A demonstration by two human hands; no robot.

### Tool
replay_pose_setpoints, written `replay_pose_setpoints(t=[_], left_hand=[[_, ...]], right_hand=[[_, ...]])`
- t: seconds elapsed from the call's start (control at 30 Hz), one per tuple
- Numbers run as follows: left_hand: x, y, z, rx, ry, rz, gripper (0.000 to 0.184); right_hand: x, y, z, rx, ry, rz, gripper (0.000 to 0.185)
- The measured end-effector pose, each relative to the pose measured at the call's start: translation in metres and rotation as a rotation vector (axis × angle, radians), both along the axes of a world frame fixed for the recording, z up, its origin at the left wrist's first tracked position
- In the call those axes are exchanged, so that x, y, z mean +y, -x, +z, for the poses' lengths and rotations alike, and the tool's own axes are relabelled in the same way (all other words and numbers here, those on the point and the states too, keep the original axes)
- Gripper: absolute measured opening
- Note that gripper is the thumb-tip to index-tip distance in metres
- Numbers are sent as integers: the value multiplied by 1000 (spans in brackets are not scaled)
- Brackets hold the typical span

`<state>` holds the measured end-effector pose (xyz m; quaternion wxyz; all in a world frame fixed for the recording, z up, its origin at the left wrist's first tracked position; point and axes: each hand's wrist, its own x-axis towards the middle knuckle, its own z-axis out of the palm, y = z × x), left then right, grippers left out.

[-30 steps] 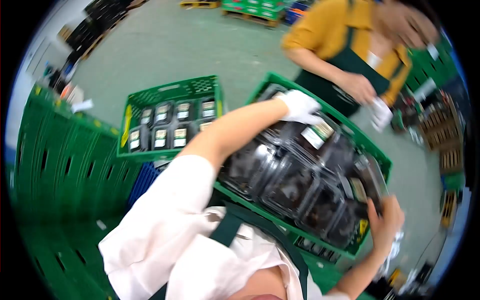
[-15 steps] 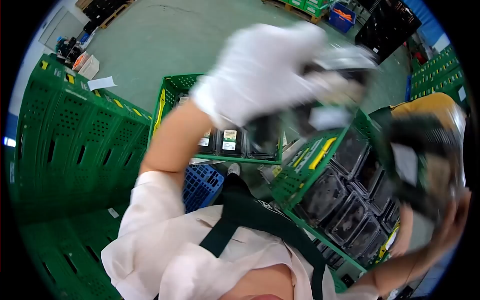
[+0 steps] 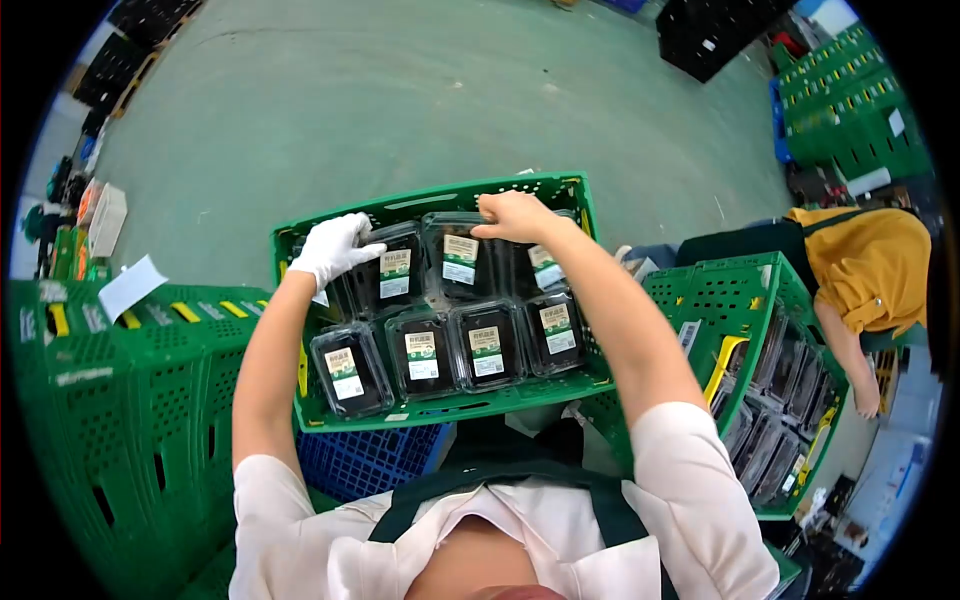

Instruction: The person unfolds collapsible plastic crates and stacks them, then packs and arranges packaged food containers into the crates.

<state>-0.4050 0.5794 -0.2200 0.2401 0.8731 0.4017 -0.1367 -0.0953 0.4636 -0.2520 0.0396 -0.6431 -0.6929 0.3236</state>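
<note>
The clear plastic packs with dark contents stand in two rows inside a green crate, in front of the person whose head camera I look through. Four packs make the near row, their labels facing up; the nearest one on the left is a little turned. In the far row I count also four, but the hands cover some parts of them.

My left hand, in a white glove, is over the far left part of this row. Its thumb and fingers are spread apart at the top edges of the two leftmost packs; whether it grasps one, I cannot tell. My right hand is bare, with the fingers bent, at the far edge of the third and fourth packs. I cannot tell if it grips something.

Under the near side of the crate I see a blue crate. On the left there are stacked green crates, with a white sheet lying on top. On the right side, a second green crate contains more packs, standing close together. Beyond it a person in a yellow top bends down, one arm hanging beside this crate. Farther away, on the green floor, are black crates.
</note>
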Motion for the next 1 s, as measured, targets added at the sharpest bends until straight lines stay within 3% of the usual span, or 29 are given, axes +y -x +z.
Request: replay_pose_setpoints(t=[0.07,0.1,0.17,0.23,0.33,0.37,0.43,0.47,0.53,0.6,0.67,0.73,0.8,0.87,0.93,1.0], left_hand=[[-8,21,-51,9,-378,-175,60],[-15,26,-70,119,-428,-154,80],[-39,38,-96,62,-374,-6,80],[-55,44,-109,53,-244,133,81],[-53,58,-135,-127,-214,104,78],[-59,46,-110,-2,-246,53,76],[-57,47,-112,6,-278,51,75],[-60,47,-113,-144,-190,130,75],[-61,40,-106,-176,-157,195,74],[-73,27,-110,-370,-158,242,67],[-86,12,-99,-453,-149,160,62],[-105,-14,-79,-645,-11,187,57],[-147,-50,-24,-765,78,237,51],[-181,-78,15,-926,67,228,49],[-212,-102,47,-1024,40,242,48],[-268,-123,92,-1058,-32,237,46]], right_hand=[[3,5,-60,-186,-242,0,54],[0,11,-66,-179,-133,-56,68],[-16,18,-80,-135,-144,-75,68],[-26,17,-51,-81,16,-39,66],[-47,6,13,-230,83,90,39],[-61,3,34,-238,-23,2,29],[-101,4,101,-278,-244,-77,14],[-129,7,142,-291,-318,-106,16],[-209,16,211,-261,-550,-139,22],[-303,14,266,-37,-637,-211,27],[-401,3,306,163,-368,-444,37],[-503,-20,305,124,-400,-759,39],[-593,-44,305,-2,-389,-1134,43],[-679,-84,280,-366,-382,-1293,46],[-734,-124,254,-604,-385,-1266,48],[-760,-168,219,-537,-381,-1118,54]])
